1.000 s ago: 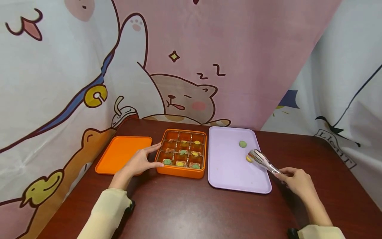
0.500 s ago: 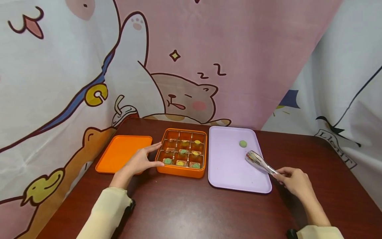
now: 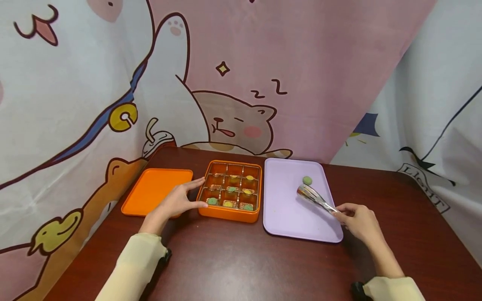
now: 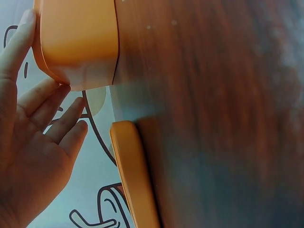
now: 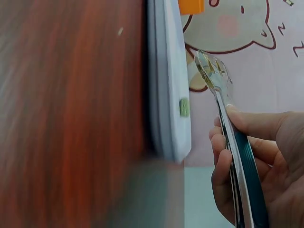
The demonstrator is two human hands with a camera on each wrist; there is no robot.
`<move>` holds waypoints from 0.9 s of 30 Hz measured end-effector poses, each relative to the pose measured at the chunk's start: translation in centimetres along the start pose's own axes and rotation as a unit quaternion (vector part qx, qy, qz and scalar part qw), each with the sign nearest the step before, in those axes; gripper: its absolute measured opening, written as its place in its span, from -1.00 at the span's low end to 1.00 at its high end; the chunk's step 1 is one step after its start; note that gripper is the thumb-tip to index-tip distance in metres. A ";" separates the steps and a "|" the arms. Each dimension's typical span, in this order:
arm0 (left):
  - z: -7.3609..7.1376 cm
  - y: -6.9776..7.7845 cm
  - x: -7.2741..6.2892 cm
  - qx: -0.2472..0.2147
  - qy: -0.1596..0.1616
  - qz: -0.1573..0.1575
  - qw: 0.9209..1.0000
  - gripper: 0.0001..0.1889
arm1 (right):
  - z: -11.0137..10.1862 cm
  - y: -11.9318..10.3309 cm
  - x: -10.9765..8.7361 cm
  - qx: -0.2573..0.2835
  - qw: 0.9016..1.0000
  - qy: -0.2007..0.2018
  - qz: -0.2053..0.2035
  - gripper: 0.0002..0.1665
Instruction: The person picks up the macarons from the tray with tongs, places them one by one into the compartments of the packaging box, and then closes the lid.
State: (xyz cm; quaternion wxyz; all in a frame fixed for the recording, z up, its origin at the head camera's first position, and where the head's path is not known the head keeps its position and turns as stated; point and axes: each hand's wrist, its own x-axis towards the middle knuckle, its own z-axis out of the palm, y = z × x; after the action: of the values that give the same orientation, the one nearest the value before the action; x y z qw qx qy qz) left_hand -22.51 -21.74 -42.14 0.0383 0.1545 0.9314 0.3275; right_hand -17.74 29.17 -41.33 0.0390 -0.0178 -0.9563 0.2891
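My right hand (image 3: 359,221) grips metal tongs (image 3: 318,201), which hang over the lilac tray (image 3: 286,221). In the right wrist view, yellow shows between the heads of the tongs (image 5: 212,71), and their handle has a dark green strip. A round green piece (image 3: 307,180) lies on the tray, just beyond the tong heads. At the left corner of an orange box (image 3: 229,215) is my left hand (image 3: 177,202), thumb at the front rim and straight fingers along the left side. Inside the box, a clear divided insert (image 3: 234,169) holds several small green and yellow pieces.
Left of the box lies a flat orange lid (image 3: 154,188), partly behind my left hand. All of it rests on a dark reddish-brown table (image 3: 233,259). A curtain (image 3: 320,75) with cartoon animals hangs around the table's back and sides.
The yellow piece by the tongs has left the tray surface. The tongs and my right hand have risen and moved left; the left hand stays at the box.
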 end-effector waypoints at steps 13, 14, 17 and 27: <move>0.1 0.1 0.0 0.005 0.003 -0.002 1.000 -0.01 | 2.1 -5.6 1.8 0.050 0.997 -0.003 -0.053 -0.85; 0.2 0.1 0.0 0.004 0.002 -0.003 1.000 -0.01 | 2.3 -6.0 1.9 0.055 0.997 -0.004 -0.056 -0.86; 0.3 0.1 -0.1 0.002 0.001 -0.002 1.000 -0.02 | 2.9 -7.4 2.3 0.065 0.996 -0.011 -0.064 -0.87; 0.2 0.0 0.1 -0.008 0.005 0.007 1.000 -0.01 | 4.8 -11.4 3.5 0.099 0.989 -0.021 -0.104 -0.90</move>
State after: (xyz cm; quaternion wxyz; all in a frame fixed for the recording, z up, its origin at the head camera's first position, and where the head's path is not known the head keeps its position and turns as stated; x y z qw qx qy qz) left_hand -22.58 -21.60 -42.29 0.0329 0.1589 0.9277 0.3363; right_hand -21.81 17.23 -38.78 0.0503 0.0915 -0.9202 0.3772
